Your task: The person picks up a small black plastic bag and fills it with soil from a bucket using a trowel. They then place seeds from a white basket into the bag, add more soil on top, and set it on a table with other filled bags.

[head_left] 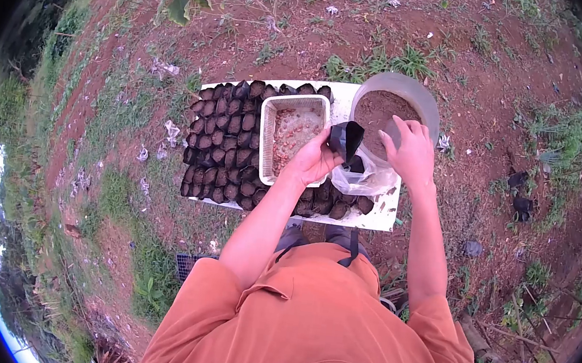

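Note:
My left hand (313,159) grips a small black plastic seedling bag (346,139) by its side, its mouth tilted toward the tub. My right hand (412,152) reaches over the rim of a round translucent tub (431,100) of brown soil (383,110). Its thumb and fingers curve around a pale, see-through piece I cannot make out. Below the held bag lies a clear plastic bag (365,182) with black bags partly inside. Under my left hand stands a cream plastic basket (264,136) with small reddish bits on a pale bottom.
Rows of soil-filled black seedling bags (220,142) cover the left of a white board (383,216), with more along its near edge. Red-brown ground with weeds and plastic scraps surrounds it. A blue crate (185,265) lies near my left side.

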Demonstrator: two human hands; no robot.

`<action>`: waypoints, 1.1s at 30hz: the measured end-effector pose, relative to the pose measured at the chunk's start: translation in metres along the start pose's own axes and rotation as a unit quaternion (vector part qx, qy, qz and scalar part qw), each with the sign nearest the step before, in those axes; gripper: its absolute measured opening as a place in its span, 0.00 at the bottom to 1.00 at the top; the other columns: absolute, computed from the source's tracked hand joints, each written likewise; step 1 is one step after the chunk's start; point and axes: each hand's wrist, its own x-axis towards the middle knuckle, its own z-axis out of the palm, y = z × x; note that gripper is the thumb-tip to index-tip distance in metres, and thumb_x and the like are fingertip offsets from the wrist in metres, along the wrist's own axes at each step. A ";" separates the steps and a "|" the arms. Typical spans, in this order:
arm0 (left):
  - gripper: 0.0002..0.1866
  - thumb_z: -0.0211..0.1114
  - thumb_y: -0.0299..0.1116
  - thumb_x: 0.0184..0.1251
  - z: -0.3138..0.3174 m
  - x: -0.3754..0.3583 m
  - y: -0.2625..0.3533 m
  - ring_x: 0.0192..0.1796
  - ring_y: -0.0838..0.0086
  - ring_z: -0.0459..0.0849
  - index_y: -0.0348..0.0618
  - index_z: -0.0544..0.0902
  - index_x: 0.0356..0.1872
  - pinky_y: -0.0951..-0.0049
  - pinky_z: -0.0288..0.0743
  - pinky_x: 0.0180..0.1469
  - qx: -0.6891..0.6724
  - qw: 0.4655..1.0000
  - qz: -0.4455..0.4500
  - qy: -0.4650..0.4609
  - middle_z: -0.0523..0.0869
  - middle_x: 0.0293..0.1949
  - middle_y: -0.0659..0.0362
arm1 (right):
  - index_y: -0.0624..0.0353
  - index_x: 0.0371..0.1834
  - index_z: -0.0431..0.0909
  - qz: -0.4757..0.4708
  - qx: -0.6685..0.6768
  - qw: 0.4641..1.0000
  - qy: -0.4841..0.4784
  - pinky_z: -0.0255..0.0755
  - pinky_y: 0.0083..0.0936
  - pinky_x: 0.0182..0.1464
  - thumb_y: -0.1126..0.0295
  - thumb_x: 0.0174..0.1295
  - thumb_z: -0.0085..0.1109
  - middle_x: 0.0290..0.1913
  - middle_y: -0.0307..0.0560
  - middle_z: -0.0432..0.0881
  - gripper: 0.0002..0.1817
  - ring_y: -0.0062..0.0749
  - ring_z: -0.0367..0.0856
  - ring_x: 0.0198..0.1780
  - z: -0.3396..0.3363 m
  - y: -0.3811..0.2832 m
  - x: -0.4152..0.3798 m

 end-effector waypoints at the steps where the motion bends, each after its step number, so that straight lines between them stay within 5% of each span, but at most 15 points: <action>1: 0.24 0.39 0.45 0.84 -0.001 0.003 0.000 0.58 0.62 0.83 0.36 0.68 0.65 0.58 0.80 0.63 -0.010 1.000 0.006 -0.002 0.79 0.59 0.48 | 0.58 0.51 0.83 -0.002 -0.001 1.000 -0.001 0.72 0.43 0.56 0.55 0.62 0.65 0.43 0.51 0.82 0.21 0.46 0.82 0.48 0.003 0.009 0.000; 3: 0.23 0.43 0.46 0.83 -0.001 0.008 0.001 0.58 0.61 0.83 0.37 0.68 0.64 0.56 0.81 0.61 -0.028 0.999 0.018 0.000 0.80 0.59 0.49 | 0.57 0.47 0.85 0.060 -0.195 0.966 -0.161 0.68 0.45 0.61 0.53 0.61 0.65 0.46 0.50 0.85 0.20 0.43 0.81 0.54 0.009 0.025 0.001; 4: 0.23 0.43 0.46 0.83 0.000 0.010 0.002 0.58 0.61 0.83 0.37 0.68 0.64 0.56 0.81 0.61 -0.028 0.999 0.018 -0.002 0.80 0.59 0.49 | 0.57 0.47 0.85 0.060 -0.196 0.966 -0.159 0.68 0.45 0.61 0.53 0.61 0.65 0.46 0.50 0.85 0.20 0.43 0.81 0.54 0.013 0.030 0.005; 6: 0.25 0.43 0.45 0.83 0.002 0.013 0.003 0.64 0.57 0.78 0.33 0.67 0.66 0.57 0.75 0.67 -0.063 0.997 0.035 0.027 0.76 0.63 0.45 | 0.56 0.43 0.87 0.094 -0.229 0.914 -0.321 0.67 0.45 0.62 0.58 0.62 0.62 0.45 0.51 0.87 0.15 0.43 0.83 0.55 0.021 0.041 0.011; 9: 0.26 0.44 0.46 0.82 0.008 0.016 0.007 0.63 0.58 0.79 0.34 0.68 0.66 0.57 0.76 0.66 -0.046 0.997 0.046 0.044 0.77 0.63 0.47 | 0.54 0.40 0.88 0.099 -0.245 0.894 -0.363 0.68 0.45 0.61 0.63 0.63 0.57 0.43 0.50 0.88 0.12 0.44 0.86 0.51 0.040 0.055 0.015; 16: 0.24 0.46 0.49 0.81 0.012 0.022 0.014 0.58 0.61 0.82 0.38 0.71 0.61 0.57 0.79 0.62 -0.023 0.992 0.069 0.102 0.79 0.59 0.50 | 0.54 0.36 0.88 0.096 -0.242 0.922 -0.286 0.79 0.36 0.48 0.68 0.65 0.51 0.39 0.49 0.88 0.12 0.41 0.89 0.42 0.037 0.054 0.015; 21: 0.22 0.45 0.48 0.82 0.008 0.027 0.009 0.57 0.62 0.82 0.40 0.72 0.59 0.57 0.80 0.61 -0.017 0.993 0.068 0.094 0.80 0.57 0.52 | 0.55 0.33 0.87 0.071 -0.316 0.936 -0.137 0.82 0.33 0.41 0.69 0.65 0.52 0.36 0.47 0.86 0.12 0.38 0.89 0.40 0.050 0.059 0.025; 28: 0.22 0.45 0.48 0.82 -0.001 0.042 -0.001 0.57 0.62 0.82 0.39 0.72 0.59 0.57 0.79 0.62 -0.023 0.991 0.071 0.112 0.80 0.56 0.51 | 0.56 0.31 0.87 0.023 -0.262 0.948 -0.178 0.83 0.35 0.40 0.69 0.64 0.53 0.36 0.48 0.86 0.12 0.40 0.89 0.40 0.066 0.070 0.016; 33: 0.23 0.46 0.49 0.81 -0.009 0.051 -0.004 0.57 0.62 0.82 0.39 0.72 0.59 0.59 0.79 0.62 -0.039 0.991 0.076 0.100 0.80 0.56 0.50 | 0.64 0.32 0.86 0.117 -0.125 0.949 -0.264 0.82 0.42 0.47 0.64 0.61 0.60 0.40 0.58 0.87 0.13 0.53 0.87 0.45 0.064 0.063 0.013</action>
